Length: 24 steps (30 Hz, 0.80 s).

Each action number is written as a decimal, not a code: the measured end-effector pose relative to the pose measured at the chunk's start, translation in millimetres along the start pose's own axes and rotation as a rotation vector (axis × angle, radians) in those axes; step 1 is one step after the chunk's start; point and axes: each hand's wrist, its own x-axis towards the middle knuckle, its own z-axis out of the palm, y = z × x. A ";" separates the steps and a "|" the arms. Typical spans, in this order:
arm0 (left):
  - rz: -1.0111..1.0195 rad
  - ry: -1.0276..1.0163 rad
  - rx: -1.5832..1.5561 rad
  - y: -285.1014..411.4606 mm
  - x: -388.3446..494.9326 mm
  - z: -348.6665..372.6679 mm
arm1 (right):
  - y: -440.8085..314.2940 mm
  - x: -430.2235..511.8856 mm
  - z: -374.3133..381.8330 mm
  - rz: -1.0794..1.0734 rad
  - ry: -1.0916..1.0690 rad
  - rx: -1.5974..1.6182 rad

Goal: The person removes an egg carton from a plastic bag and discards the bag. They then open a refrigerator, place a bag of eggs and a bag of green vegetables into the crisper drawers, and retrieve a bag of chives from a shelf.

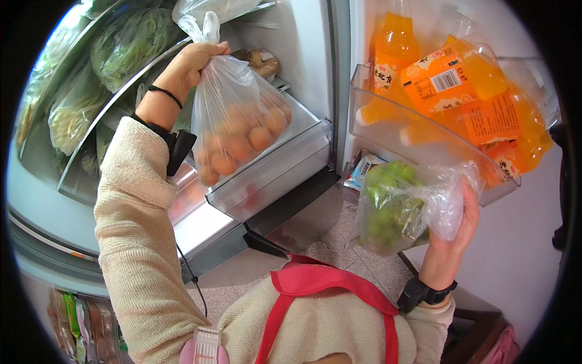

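Note:
Closed around the gathered neck of a thin clear plastic bag, my left hand (202, 57) is at the upper left. The bag of eggs (241, 132), brown and rounded, hangs over the front of a transparent refrigerator drawer (268, 175). My right hand (459, 223) grips the bunched end of another clear bag at the lower right. That bag of green fruit (393, 200) hangs below the transparent door bin (432, 118). The fruit's exact kind is unclear through the plastic.
Bagged leafy greens (132, 45) fill the shelves on the left. Orange drink bottles (395, 38) stand and lie in the door bin, and a small blue-and-white packet (363, 170) rests below it. A dark wooden stool or chair (477, 332) is at the bottom right.

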 end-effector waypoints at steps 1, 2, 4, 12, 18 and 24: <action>0.001 0.005 0.017 -1.1 2.1 1.0 | 0.1 0.5 -0.1 -0.008 0.028 -0.019; 0.000 -0.002 0.029 -2.3 4.2 1.9 | 0.1 1.0 -0.2 -0.003 0.034 -0.017; -0.006 0.024 0.070 -5.6 8.1 3.6 | 0.1 2.0 -0.7 0.004 0.036 -0.008; -0.064 0.015 -0.008 -28.0 24.3 7.1 | 0.9 3.3 -0.6 -0.003 0.060 0.002; -0.046 0.045 0.018 -35.9 29.5 11.6 | 1.9 2.6 -1.2 0.000 0.074 -0.029; -0.063 0.029 0.073 -42.1 42.9 6.3 | 3.7 2.8 -3.8 0.006 0.052 -0.008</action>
